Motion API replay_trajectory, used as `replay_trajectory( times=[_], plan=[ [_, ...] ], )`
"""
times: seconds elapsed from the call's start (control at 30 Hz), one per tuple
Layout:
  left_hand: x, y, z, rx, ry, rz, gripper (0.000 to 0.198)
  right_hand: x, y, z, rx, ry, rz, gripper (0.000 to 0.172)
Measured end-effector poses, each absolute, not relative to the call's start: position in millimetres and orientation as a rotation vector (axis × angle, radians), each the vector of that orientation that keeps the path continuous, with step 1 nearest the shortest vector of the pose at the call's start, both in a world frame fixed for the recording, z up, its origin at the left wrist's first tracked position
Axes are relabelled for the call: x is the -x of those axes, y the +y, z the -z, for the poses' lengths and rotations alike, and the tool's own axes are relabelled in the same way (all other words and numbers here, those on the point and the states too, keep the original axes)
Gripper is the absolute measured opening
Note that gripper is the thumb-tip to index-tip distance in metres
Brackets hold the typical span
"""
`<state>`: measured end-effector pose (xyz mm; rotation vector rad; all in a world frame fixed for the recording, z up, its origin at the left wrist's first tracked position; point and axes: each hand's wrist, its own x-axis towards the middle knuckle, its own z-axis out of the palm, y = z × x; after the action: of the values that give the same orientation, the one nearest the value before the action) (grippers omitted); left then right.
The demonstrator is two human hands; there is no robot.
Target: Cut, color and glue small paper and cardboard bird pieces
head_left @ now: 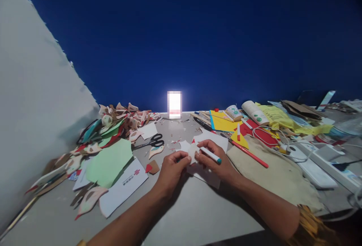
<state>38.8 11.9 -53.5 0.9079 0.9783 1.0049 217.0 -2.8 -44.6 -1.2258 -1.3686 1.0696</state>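
Note:
My left hand (172, 168) pinches a small white paper cut-out (192, 152) at its left edge, just above the grey table (195, 216). My right hand (215, 159) grips the same cut-out from the right and also holds a white pen with a teal cap (211, 155) across its fingers. Both hands meet over a sheet of white paper (205, 174) lying on the table. Black scissors (152, 141) lie a little to the left of the hands.
A heap of cut paper bird shapes (124, 119) and green paper (109, 163) covers the left. A white envelope (124, 185) lies near the left forearm. Yellow and red sheets (223, 123), a red pencil (250, 155), a tan cloth (271, 174) and cables crowd the right. A bright screen (174, 104) stands at the back.

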Motion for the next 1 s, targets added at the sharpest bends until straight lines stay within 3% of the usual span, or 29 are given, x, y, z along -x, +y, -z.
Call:
replay_trajectory(
  times=[0.27,0.57,1.0],
  plan=[
    [-35,12,49,-1.184,1.200,-1.062,0.011,-230,3,36,1.132,-1.211,-0.732,0.038],
    [-33,11,44,-1.422,1.259,-1.034,0.013,-228,-6,46,1.114,-1.560,-0.377,0.015],
    [-34,9,38,-1.452,1.255,-1.004,0.013,-227,-5,43,1.143,-1.619,-0.425,0.020]
  ],
)
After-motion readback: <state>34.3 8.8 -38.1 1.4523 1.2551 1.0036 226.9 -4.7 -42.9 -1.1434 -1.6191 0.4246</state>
